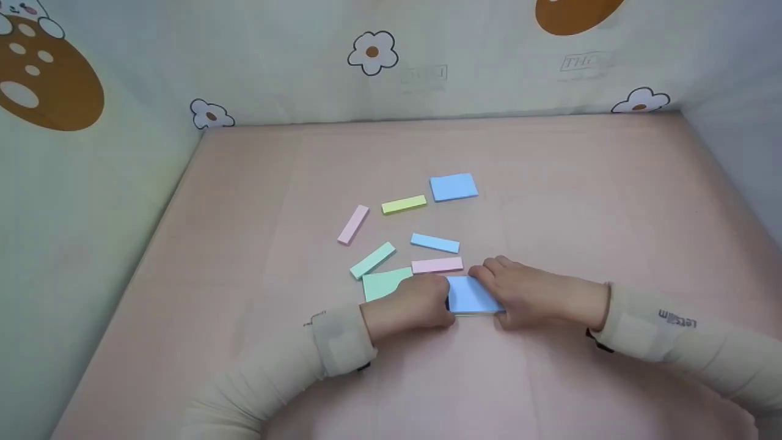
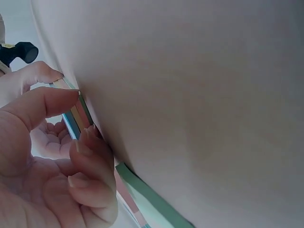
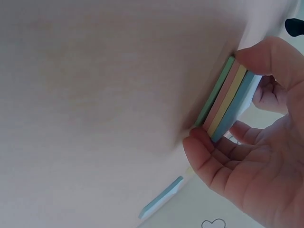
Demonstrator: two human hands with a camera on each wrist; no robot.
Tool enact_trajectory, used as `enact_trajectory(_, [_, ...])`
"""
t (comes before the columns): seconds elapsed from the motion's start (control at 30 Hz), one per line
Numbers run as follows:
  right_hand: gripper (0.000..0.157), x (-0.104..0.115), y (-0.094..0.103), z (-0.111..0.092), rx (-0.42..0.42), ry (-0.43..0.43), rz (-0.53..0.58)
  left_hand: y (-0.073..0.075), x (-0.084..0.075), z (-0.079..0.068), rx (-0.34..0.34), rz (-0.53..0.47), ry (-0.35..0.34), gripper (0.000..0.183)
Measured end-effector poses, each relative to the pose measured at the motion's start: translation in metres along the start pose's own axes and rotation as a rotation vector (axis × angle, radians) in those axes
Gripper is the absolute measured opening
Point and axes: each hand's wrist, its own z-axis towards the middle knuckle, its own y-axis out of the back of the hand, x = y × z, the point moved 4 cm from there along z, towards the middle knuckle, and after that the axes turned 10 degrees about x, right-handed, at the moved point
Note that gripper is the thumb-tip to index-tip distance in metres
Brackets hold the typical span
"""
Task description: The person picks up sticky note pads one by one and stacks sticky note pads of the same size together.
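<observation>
On the table (image 1: pixel 550 385), both hands (image 1: pixel 421 300) (image 1: pixel 528 294) pinch a four-layer stack (image 1: pixel 469 296); gathering looks partly done, with a blue pad (image 1: pixel 454 187), a green pad (image 1: pixel 383 285) and five strips (image 1: pixel 435 243) loose

grn pad (image 1: pixel 382 284) part-hid, wall txt (image 1: pixel 423 74) blurry

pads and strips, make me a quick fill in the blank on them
The top of the held stack is ____.
In the right wrist view, the layer between its green layer and yellow layer is ____.
The strip nearest the far blue pad is ____.
Left of the stack, the left hand partly covers a ____ pad.
Words: blue; pink; yellow; green.
</observation>
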Motion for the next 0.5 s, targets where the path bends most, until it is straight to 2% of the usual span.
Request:
enact_trajectory(0.1, [0.060,0.000,-0.001,-0.001,-0.016,0.014,-0.022,0.000,-0.001,0.001,-0.004,0.030,-0.002,0.023])
enact_trajectory(0.3, [0.060,-0.003,0.001,0.001,-0.031,0.028,-0.025,0.002,0.001,0.004,0.009,0.011,0.013,0.024])
enact_trajectory(0.5, [0.060,-0.013,0.007,0.011,-0.024,0.013,-0.013,0.011,0.009,0.010,-0.017,-0.023,0.039,0.027])
